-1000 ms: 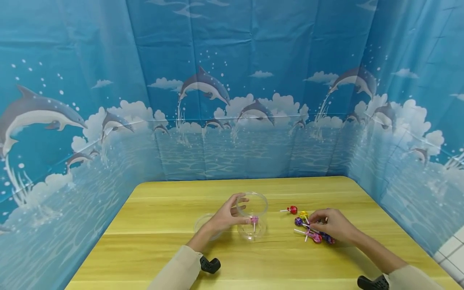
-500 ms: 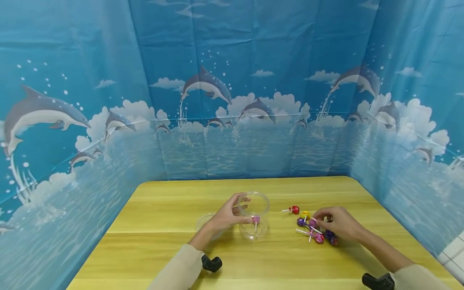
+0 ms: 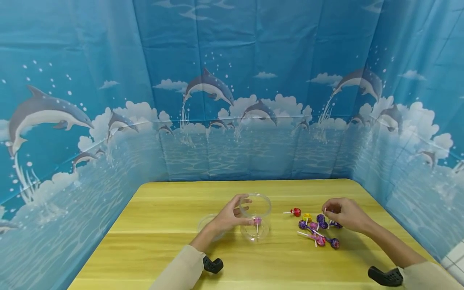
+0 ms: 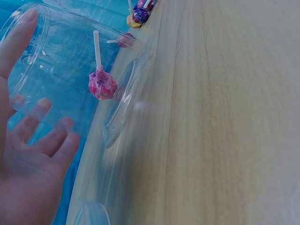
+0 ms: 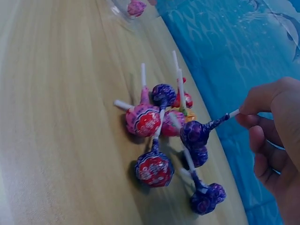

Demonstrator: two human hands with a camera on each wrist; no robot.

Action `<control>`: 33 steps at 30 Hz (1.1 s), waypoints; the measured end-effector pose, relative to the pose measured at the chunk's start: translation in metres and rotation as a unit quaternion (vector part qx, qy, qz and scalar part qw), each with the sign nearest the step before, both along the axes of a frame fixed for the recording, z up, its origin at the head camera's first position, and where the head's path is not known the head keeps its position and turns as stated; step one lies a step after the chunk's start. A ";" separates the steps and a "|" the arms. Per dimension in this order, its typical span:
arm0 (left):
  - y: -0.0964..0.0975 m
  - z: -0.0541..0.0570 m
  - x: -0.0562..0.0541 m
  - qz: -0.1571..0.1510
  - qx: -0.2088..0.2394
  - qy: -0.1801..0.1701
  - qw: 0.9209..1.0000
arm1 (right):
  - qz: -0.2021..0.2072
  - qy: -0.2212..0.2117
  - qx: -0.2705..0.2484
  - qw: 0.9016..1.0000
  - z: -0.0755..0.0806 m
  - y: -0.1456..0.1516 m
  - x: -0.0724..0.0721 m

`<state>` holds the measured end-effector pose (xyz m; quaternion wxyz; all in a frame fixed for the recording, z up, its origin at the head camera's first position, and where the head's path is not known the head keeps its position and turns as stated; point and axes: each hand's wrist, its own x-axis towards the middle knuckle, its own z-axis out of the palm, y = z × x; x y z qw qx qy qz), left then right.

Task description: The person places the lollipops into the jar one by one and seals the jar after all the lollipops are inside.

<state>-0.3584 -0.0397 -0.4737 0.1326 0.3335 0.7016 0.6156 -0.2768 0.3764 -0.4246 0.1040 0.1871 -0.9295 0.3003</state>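
My left hand (image 3: 230, 215) grips a clear plastic jar (image 4: 65, 61), thumb on one side and fingers on the other. One pink-wrapped lollipop (image 4: 102, 84) is inside it, its stick visible through the wall. Over the pile at the right, my right hand (image 3: 346, 214) pinches the white stick of a purple-wrapped lollipop (image 5: 195, 134) between thumb and forefinger, the candy hanging from it. Around and below lie several wrapped lollipops: a pink one (image 5: 142, 120), a purple and red one (image 5: 154, 169), a yellow one (image 3: 307, 217) and others with crossed sticks.
Left of the jar, partly behind my left forearm, a clear round lid (image 3: 204, 220) lies on the yellow wood-grain table (image 3: 163, 209). A red lollipop (image 3: 297, 212) lies a little apart behind the pile. A blue dolphin-print curtain (image 3: 232, 153) stands along the table's back and sides.
My right hand has shifted right and away from me, drawing a purple lollipop by its stick out of the pile. Other lollipops have moved slightly. My left hand keeps the jar in place.
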 end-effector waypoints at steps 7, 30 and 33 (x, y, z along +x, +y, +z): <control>-0.001 0.000 0.001 -0.008 0.005 -0.004 1.000 | -0.027 -0.021 -0.028 0.999 0.013 -0.007 -0.001; -0.001 0.000 0.003 -0.008 -0.008 0.000 1.000 | 0.008 -0.025 -0.147 0.989 0.052 -0.072 -0.028; 0.000 0.002 0.003 -0.005 -0.013 0.005 1.000 | 0.018 -0.021 -0.158 0.987 0.057 -0.083 -0.031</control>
